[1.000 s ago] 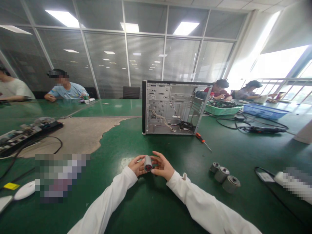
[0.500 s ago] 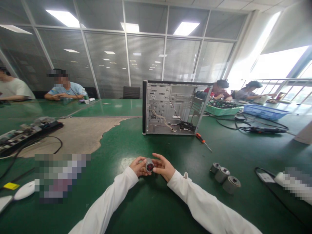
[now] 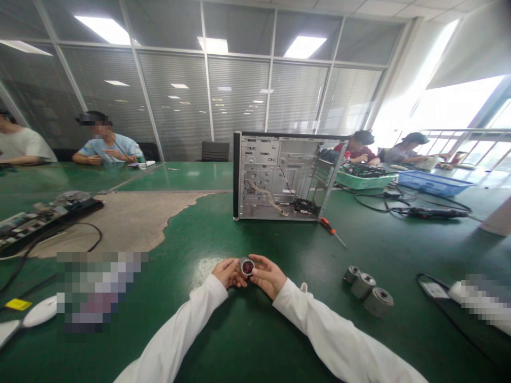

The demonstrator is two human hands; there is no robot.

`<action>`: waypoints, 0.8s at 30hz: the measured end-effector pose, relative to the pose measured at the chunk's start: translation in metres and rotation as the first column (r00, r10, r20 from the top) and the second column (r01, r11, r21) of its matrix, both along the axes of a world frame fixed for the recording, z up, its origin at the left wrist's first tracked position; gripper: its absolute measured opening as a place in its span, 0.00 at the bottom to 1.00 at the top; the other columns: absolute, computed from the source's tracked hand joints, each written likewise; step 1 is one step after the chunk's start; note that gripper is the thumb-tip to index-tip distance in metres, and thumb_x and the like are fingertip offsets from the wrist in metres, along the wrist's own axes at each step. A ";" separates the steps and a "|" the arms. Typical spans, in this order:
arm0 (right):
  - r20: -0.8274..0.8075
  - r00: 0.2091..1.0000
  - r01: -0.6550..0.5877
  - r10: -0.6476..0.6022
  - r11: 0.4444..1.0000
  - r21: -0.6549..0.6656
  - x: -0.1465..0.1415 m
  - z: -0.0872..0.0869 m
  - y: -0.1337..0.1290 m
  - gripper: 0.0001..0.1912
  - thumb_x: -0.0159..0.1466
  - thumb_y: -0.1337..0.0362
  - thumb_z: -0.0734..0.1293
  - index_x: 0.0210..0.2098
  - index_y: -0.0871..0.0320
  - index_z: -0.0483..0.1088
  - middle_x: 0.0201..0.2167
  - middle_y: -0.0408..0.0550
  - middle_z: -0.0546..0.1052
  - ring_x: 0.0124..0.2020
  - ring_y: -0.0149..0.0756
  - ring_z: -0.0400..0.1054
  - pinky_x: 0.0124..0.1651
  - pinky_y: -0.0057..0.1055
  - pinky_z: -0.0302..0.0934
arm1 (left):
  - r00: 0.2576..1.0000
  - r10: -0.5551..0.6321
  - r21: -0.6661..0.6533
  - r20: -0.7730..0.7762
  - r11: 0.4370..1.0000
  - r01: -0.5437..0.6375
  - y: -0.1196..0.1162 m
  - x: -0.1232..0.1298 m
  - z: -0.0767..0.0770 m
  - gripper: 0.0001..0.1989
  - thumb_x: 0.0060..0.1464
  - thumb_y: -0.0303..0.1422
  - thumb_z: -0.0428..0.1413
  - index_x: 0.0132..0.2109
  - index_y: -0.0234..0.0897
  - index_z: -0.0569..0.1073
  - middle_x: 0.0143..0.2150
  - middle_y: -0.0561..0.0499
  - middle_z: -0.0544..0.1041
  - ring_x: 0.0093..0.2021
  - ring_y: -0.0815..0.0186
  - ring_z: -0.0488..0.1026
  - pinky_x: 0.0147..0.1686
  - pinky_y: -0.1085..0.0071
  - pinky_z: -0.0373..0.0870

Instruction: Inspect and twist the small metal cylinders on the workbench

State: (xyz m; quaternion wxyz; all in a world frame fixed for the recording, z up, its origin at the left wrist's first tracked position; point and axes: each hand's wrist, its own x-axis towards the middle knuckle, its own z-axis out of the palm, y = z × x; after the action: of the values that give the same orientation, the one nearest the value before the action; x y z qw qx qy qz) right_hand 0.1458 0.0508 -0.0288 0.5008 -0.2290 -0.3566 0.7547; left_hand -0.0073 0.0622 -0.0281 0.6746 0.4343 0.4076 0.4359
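A small grey metal cylinder (image 3: pixel 247 267) with a dark and red inside is held just above the green table, its open end facing me. My left hand (image 3: pixel 228 274) grips it from the left with thumb and fingers. On its right side, my right hand (image 3: pixel 269 276) has thumb and fingers closed round the rim. Three similar grey cylinders, one of them the largest (image 3: pixel 378 302), stand in a slanting row on the table to the right of my hands.
An open computer case (image 3: pixel 287 178) stands beyond my hands, a red-handled screwdriver (image 3: pixel 328 225) at its right corner. Green (image 3: pixel 367 181) and blue (image 3: pixel 435 183) baskets and cables lie at the back right. A power strip, circuit parts (image 3: pixel 43 218) and cables lie left. Several people sit around the table.
My right hand's fingers have closed onto the cylinder. The cylinder has turned and risen slightly, so its open end shows more. Across the table, a person's hands have moved apart.
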 end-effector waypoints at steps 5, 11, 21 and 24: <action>0.003 1.000 -0.018 0.018 0.995 -0.093 0.004 0.010 -0.002 0.20 0.45 0.65 0.70 0.37 0.61 0.64 0.28 0.49 0.74 0.30 0.33 0.69 0.30 0.27 0.60 | 1.000 -0.010 0.004 0.020 1.000 0.010 0.000 -0.002 0.001 0.18 0.43 0.42 0.54 0.35 0.29 0.66 0.19 0.48 0.73 0.16 0.66 0.70 0.15 0.76 0.59; -0.047 0.995 -0.103 0.093 0.951 -0.291 0.008 0.012 0.003 0.16 0.50 0.58 0.65 0.35 0.63 0.64 0.24 0.50 0.73 0.28 0.34 0.69 0.30 0.26 0.60 | 1.000 -0.002 0.005 0.002 1.000 0.002 0.000 -0.001 0.000 0.17 0.42 0.42 0.54 0.33 0.30 0.66 0.19 0.49 0.73 0.15 0.68 0.70 0.14 0.77 0.57; -0.088 0.992 -0.117 0.093 0.938 -0.327 0.009 0.011 0.005 0.15 0.53 0.56 0.62 0.33 0.63 0.66 0.23 0.49 0.72 0.26 0.32 0.68 0.29 0.27 0.60 | 1.000 -0.003 0.013 0.022 1.000 0.003 0.000 -0.001 0.001 0.20 0.41 0.42 0.55 0.38 0.31 0.64 0.20 0.51 0.73 0.16 0.68 0.70 0.15 0.77 0.58; -0.096 0.992 -0.108 0.081 0.939 -0.327 0.009 0.011 0.004 0.14 0.54 0.57 0.61 0.33 0.63 0.66 0.23 0.49 0.72 0.26 0.31 0.68 0.29 0.25 0.60 | 0.999 -0.026 0.025 0.034 0.999 0.025 0.000 -0.001 0.001 0.22 0.39 0.42 0.56 0.39 0.31 0.63 0.20 0.51 0.73 0.16 0.68 0.70 0.15 0.78 0.57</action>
State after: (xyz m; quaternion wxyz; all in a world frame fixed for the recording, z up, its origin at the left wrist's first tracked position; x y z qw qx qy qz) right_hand 0.1545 0.0551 -0.0178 0.4323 -0.2619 -0.2145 0.8358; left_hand -0.0087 0.0625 -0.0270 0.6818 0.4401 0.3850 0.4395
